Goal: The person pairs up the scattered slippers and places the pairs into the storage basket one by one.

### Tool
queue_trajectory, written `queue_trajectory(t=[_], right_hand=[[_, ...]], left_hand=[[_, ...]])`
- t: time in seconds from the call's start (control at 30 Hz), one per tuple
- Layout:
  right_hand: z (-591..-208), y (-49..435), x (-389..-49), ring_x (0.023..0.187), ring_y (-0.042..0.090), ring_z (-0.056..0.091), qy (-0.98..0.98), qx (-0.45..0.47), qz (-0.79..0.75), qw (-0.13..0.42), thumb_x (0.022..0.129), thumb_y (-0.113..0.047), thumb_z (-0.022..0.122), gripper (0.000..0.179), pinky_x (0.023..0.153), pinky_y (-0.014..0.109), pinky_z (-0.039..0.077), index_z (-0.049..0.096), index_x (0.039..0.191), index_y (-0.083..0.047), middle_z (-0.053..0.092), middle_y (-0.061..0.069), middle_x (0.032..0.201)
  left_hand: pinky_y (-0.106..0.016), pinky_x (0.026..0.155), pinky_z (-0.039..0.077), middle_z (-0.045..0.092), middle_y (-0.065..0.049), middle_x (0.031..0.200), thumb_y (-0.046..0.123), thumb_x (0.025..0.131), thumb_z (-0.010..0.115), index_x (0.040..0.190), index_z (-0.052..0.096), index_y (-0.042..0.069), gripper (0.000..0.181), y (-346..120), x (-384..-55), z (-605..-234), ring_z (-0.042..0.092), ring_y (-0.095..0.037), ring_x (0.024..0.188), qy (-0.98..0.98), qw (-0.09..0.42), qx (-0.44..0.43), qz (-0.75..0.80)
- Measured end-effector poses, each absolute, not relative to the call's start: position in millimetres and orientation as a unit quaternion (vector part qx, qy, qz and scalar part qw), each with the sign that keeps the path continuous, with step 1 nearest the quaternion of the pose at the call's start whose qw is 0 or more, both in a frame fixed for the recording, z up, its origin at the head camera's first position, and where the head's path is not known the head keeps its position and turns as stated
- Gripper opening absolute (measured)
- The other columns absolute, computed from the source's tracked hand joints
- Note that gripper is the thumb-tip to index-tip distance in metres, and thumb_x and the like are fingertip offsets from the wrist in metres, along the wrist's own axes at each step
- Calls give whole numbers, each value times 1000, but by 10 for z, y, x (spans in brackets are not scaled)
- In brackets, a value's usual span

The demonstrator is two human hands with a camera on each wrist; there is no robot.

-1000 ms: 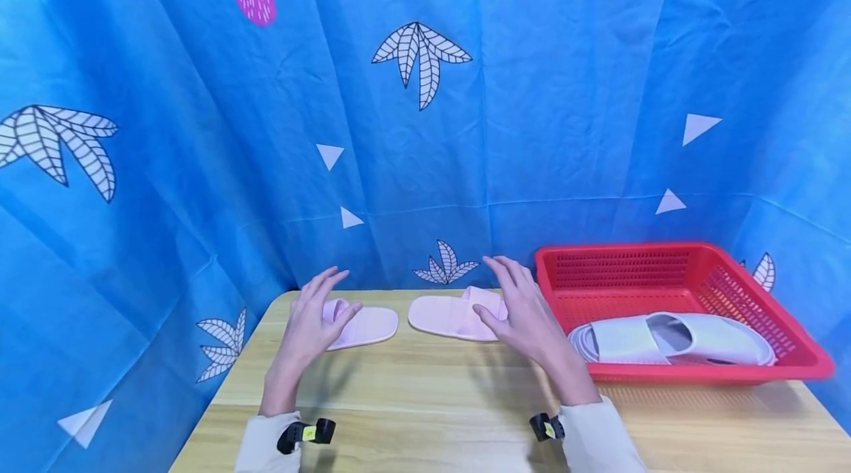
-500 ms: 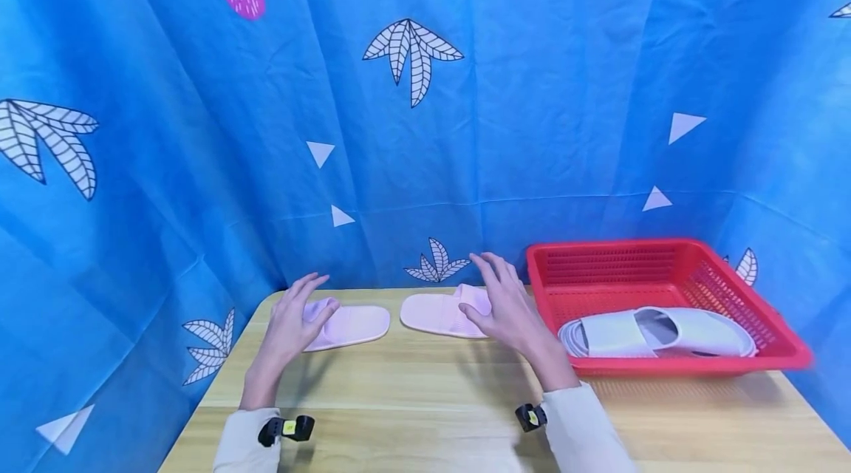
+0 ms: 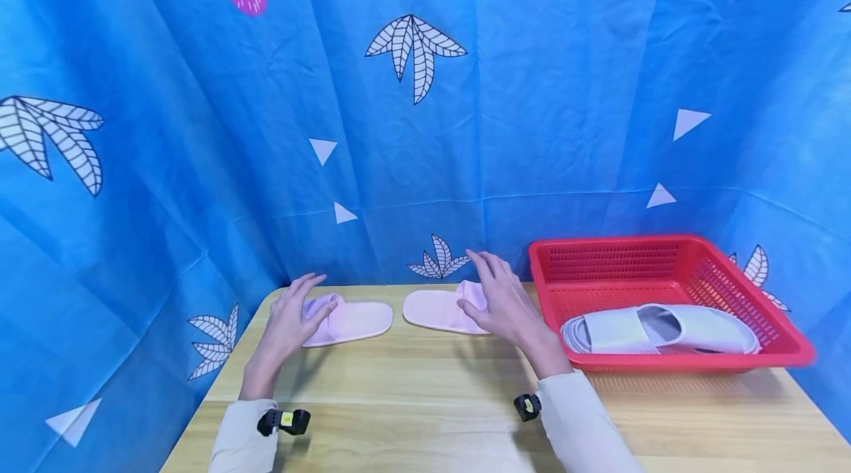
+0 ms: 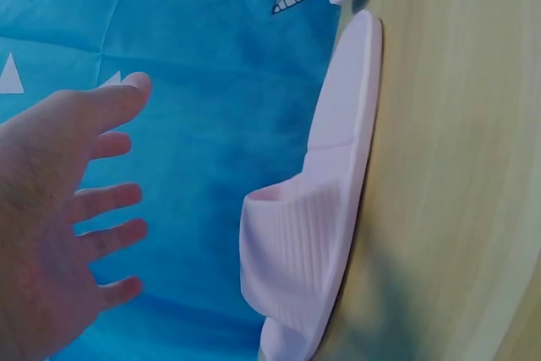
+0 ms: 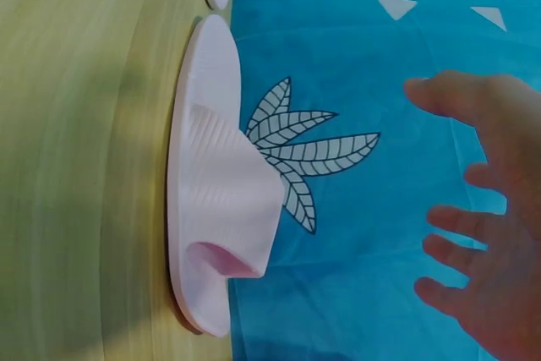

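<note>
The left hand has moved a little to the left, farther off the left slipper than one second ago; the right hand has moved slightly to the left too. Both slippers stay in the same place on the table.

The two hands are wide, with the fingers spread and softly bent, and they hold nothing. They are above the table, and the wrist views show a gap between each hand and its slipper.

The left slipper and the right slipper are pink and lie on the far part of the table, soles down, in one line. Their bare heel ends face each other, near but apart; the ribbed straps are on the outer sides.

At the right stands a red basket. Inside, on its near side, lies white footwear; I cannot tell if it is one piece or two. A blue curtain with leaves and triangles hangs behind. Each pale sleeve has a black device at the wrist.
</note>
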State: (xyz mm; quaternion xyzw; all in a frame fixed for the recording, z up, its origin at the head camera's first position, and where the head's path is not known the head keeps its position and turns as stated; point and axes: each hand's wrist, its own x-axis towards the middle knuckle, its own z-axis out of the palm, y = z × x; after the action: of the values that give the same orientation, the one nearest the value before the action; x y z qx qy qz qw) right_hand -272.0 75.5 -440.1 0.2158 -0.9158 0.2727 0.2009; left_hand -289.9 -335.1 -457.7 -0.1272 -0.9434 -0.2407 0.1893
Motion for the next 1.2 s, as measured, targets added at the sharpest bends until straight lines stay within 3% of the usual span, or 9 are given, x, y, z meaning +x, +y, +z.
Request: queue_trajectory(t=[0.23, 0.5, 0.8, 1.03, 1.2], right_hand=[[-4543, 719, -2737, 144, 36, 34, -933, 188, 264, 156, 87, -36, 79, 89, 109, 65, 38, 33, 161, -17, 40, 15, 157], [-4617, 721, -2818, 143, 39, 36, -932, 193, 261, 162, 87, -36, 79, 87, 111, 64, 36, 36, 159, -14, 41, 18, 156], [-4698, 722, -2886, 144, 42, 35, -935, 198, 262, 132, 87, -37, 80, 92, 111, 66, 34, 32, 161, -12, 38, 22, 157], [-4764, 717, -2928, 144, 43, 35, -941, 193, 257, 106, 85, -38, 83, 95, 111, 66, 34, 32, 160, -11, 37, 24, 157], [-4803, 686, -2968, 146, 45, 32, -944, 187, 260, 82, 81, -34, 87, 99, 115, 65, 27, 32, 161, -11, 36, 25, 158]], left_hand=[[-77, 107, 22, 44, -27, 152, 31, 96, 73, 145, 54, 4, 59, -3380, -2879, -4699, 38, -52, 140, -946, 185, -134, -230], [-79, 106, 22, 42, -29, 153, 32, 98, 71, 146, 52, 4, 59, -3399, -2944, -4728, 36, -53, 140, -947, 177, -131, -233], [-77, 106, 27, 43, -30, 152, 38, 97, 70, 147, 52, 3, 63, -3476, -2978, -4819, 37, -54, 139, -949, 165, -136, -232], [-77, 107, 25, 39, -31, 154, 40, 93, 75, 148, 50, 4, 70, -3525, -2983, -4857, 34, -56, 140, -951, 139, -140, -239], [-76, 109, 24, 36, -31, 156, 39, 88, 82, 151, 48, 6, 79, -3579, -3053, -4900, 32, -56, 141, -954, 106, -141, -240]])
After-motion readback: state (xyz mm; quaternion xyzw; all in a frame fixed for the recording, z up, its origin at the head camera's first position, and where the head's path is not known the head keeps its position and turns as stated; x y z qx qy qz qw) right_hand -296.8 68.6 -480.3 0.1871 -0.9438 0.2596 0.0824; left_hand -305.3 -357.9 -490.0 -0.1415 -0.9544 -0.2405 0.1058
